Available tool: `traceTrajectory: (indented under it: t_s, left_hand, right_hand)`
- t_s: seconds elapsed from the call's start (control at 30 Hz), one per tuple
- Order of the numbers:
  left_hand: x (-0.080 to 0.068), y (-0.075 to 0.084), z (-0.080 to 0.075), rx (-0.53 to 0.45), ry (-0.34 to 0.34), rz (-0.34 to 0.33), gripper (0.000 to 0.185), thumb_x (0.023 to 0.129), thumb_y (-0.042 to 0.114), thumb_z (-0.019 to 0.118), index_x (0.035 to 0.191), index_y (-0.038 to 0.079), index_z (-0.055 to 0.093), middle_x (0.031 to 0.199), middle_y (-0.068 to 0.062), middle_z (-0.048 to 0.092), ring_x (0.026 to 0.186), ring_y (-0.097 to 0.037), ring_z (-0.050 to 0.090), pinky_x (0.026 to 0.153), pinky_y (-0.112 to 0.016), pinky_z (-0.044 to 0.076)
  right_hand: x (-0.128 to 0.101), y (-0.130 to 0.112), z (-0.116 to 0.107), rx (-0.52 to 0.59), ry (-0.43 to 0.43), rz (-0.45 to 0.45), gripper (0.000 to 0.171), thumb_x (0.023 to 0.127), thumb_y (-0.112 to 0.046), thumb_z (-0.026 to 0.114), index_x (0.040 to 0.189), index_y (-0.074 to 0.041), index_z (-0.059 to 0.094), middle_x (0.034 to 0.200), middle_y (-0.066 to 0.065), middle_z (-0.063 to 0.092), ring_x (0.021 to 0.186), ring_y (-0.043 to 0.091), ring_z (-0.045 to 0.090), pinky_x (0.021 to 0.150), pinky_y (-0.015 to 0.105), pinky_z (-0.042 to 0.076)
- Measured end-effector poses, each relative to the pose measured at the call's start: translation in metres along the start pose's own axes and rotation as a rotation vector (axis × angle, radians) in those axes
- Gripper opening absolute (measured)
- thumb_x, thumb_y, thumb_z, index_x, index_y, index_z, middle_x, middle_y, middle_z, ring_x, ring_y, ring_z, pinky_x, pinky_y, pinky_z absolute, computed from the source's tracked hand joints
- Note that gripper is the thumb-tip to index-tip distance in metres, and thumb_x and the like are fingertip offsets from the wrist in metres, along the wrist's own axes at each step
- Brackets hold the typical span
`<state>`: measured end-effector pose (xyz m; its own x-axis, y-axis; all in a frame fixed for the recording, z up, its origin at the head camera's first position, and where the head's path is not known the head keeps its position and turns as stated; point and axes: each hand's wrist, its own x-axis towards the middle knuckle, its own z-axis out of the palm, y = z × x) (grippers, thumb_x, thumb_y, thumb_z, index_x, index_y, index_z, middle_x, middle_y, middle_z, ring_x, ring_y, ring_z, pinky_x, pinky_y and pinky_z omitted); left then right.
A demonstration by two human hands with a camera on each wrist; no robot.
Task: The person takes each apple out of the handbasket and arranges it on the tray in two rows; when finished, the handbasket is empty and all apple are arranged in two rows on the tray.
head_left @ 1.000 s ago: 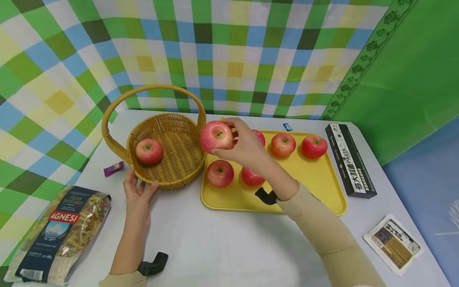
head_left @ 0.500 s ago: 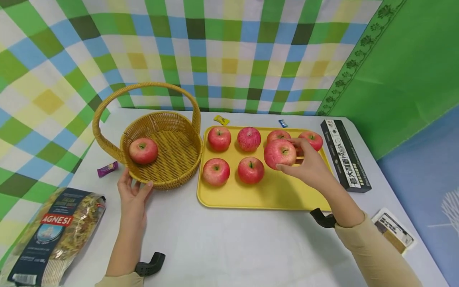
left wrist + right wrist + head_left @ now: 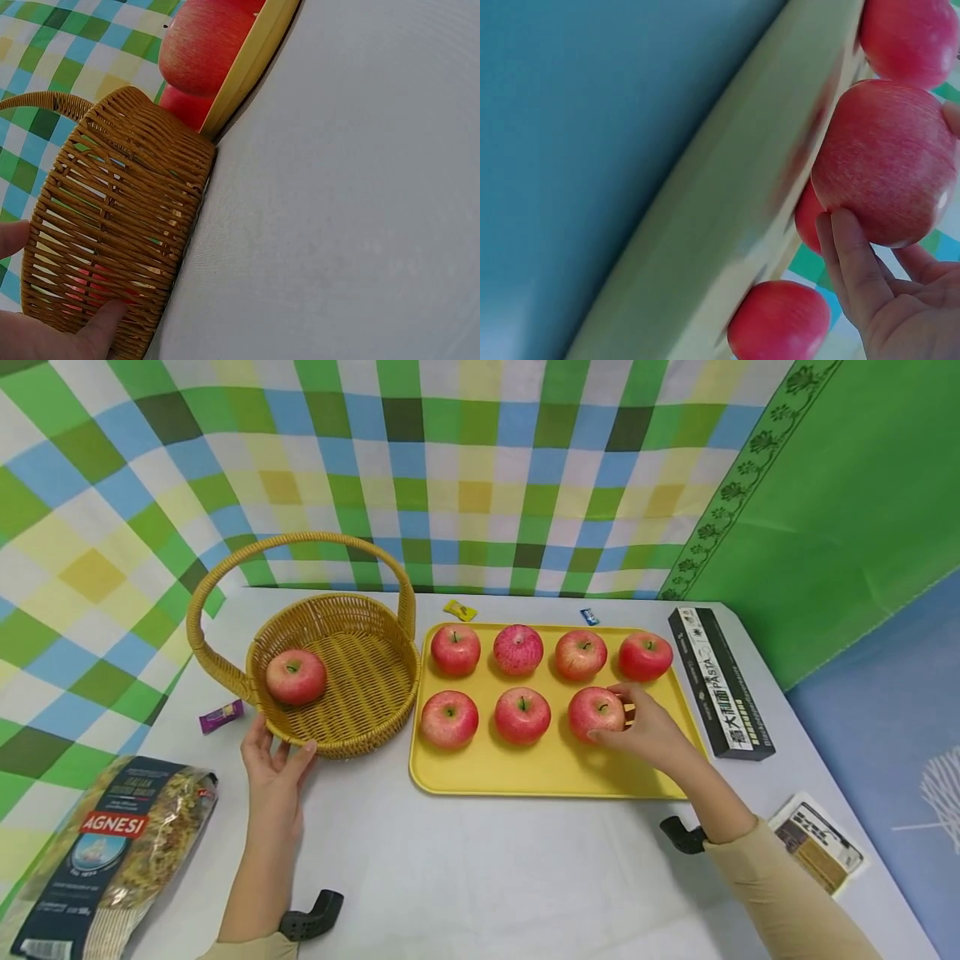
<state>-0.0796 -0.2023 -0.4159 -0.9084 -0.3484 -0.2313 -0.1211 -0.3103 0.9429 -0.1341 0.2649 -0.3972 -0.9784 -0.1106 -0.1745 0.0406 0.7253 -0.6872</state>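
My right hand (image 3: 647, 727) holds a red apple (image 3: 596, 713) at the right end of the yellow tray's (image 3: 480, 781) front row. Thumb and fingers wrap its right side; whether it bears on the tray I cannot tell. In the right wrist view the fingertips touch the held apple (image 3: 889, 161). Two apples stand to its left in that row, and several more line the back row. My left hand (image 3: 273, 777) touches the near outer wall of the wicker basket (image 3: 367, 739), fingers against the weave (image 3: 112, 217). One apple (image 3: 296, 677) lies inside the basket, at its left.
A tall handle (image 3: 300, 539) arches over the basket. A pasta bag (image 3: 112, 852) lies front left, beside a purple wrapped sweet (image 3: 222, 717). Yellow (image 3: 460, 610) and blue (image 3: 589, 617) sweets lie behind the tray. A black pasta box (image 3: 722, 685) and a white packet (image 3: 817, 843) are at right.
My right hand has carried the apple from beside the basket rightward over the tray, then lowered it into the front row. The left hand has stayed at the basket. The view has shifted slightly.
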Motion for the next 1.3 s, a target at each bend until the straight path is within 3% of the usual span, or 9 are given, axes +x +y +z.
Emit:
traceTrajectory:
  t_s: [0.3, 0.8, 0.93, 1.17, 1.3]
  left_hand:
    - [0.0, 0.0, 0.0, -0.018, 0.006, 0.009, 0.079, 0.094, -0.002, 0.056, 0.151, 0.03, 0.011, 0.16, 0.005, 0.004, 0.145, -0.023, 0.015, 0.099, -0.022, 0.043]
    - [0.0, 0.001, 0.0, -0.001, 0.006, -0.009, 0.079, 0.095, -0.001, 0.056, 0.151, 0.031, 0.009, 0.16, 0.006, 0.001, 0.146, -0.021, 0.013, 0.102, -0.025, 0.041]
    - [0.0, 0.001, 0.0, -0.005, 0.013, -0.015, 0.078, 0.095, -0.001, 0.056, 0.15, 0.031, 0.01, 0.16, 0.006, 0.003, 0.145, -0.021, 0.015, 0.103, -0.026, 0.04]
    - [0.0, -0.001, 0.0, 0.0, 0.014, 0.0, 0.078, 0.094, 0.004, 0.06, 0.15, 0.031, 0.012, 0.159, 0.004, 0.005, 0.145, -0.022, 0.016, 0.106, -0.03, 0.038]
    - [0.001, -0.002, 0.0, 0.01, 0.014, 0.005, 0.079, 0.094, 0.004, 0.06, 0.151, 0.031, 0.012, 0.159, 0.004, 0.005, 0.144, -0.022, 0.018, 0.107, -0.032, 0.037]
  right_hand:
    - [0.006, 0.0, 0.004, 0.02, -0.006, -0.001, 0.077, 0.08, -0.037, 0.078, 0.135, -0.002, 0.038, 0.127, 0.018, 0.048, 0.106, 0.033, 0.049, 0.089, 0.045, 0.05]
    - [0.0, 0.001, 0.0, 0.01, -0.053, 0.034, 0.085, 0.079, -0.04, 0.078, 0.138, 0.0, 0.031, 0.13, 0.021, 0.044, 0.112, 0.037, 0.047, 0.093, 0.049, 0.049]
    - [-0.002, -0.001, -0.008, 0.01, -0.058, 0.014, 0.085, 0.081, -0.034, 0.077, 0.142, 0.0, 0.03, 0.132, 0.024, 0.044, 0.113, 0.04, 0.05, 0.092, 0.05, 0.05]
    - [-0.008, -0.022, -0.023, 0.061, 0.023, -0.017, 0.089, 0.085, -0.036, 0.074, 0.149, -0.003, 0.021, 0.141, 0.026, 0.036, 0.119, 0.045, 0.046, 0.096, 0.055, 0.046]
    - [-0.005, -0.042, -0.017, 0.134, 0.081, -0.067, 0.088, 0.085, -0.033, 0.075, 0.15, -0.006, 0.022, 0.142, 0.022, 0.038, 0.121, 0.042, 0.048, 0.095, 0.053, 0.047]
